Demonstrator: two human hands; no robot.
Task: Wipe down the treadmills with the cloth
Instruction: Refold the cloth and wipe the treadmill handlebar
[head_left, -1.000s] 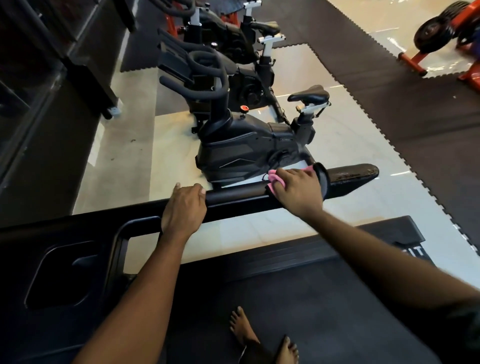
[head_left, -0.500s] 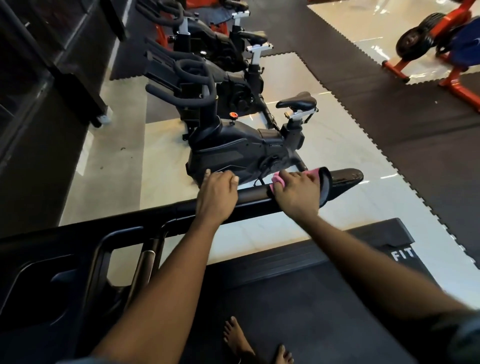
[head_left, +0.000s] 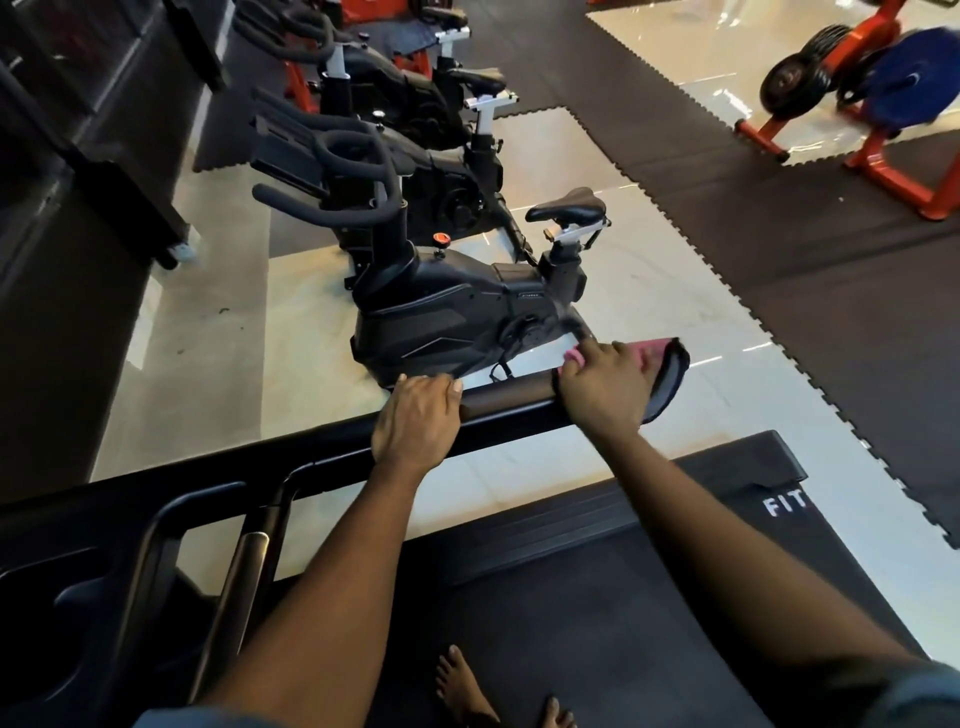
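Observation:
I stand on a black treadmill whose belt (head_left: 597, 613) runs under my bare feet. Its black side handrail (head_left: 504, 402) crosses the middle of the view. My left hand (head_left: 415, 421) grips the rail from above. Just to its right, my right hand (head_left: 605, 384) presses a pink and black cloth (head_left: 662, 364) over the rail's far end, which the cloth hides. The treadmill console (head_left: 78, 597) fills the lower left.
A black exercise bike (head_left: 457, 306) stands just beyond the rail, with more bikes (head_left: 415, 104) behind it. Orange weight racks (head_left: 883, 93) with plates sit at the top right. Dark floor mats (head_left: 779, 218) border pale tiles. A dark cabinet (head_left: 104, 130) lines the left.
My left hand has slid right along the rail, closer to my right hand. My right hand and the cloth have moved out to the rail's end, now covering it.

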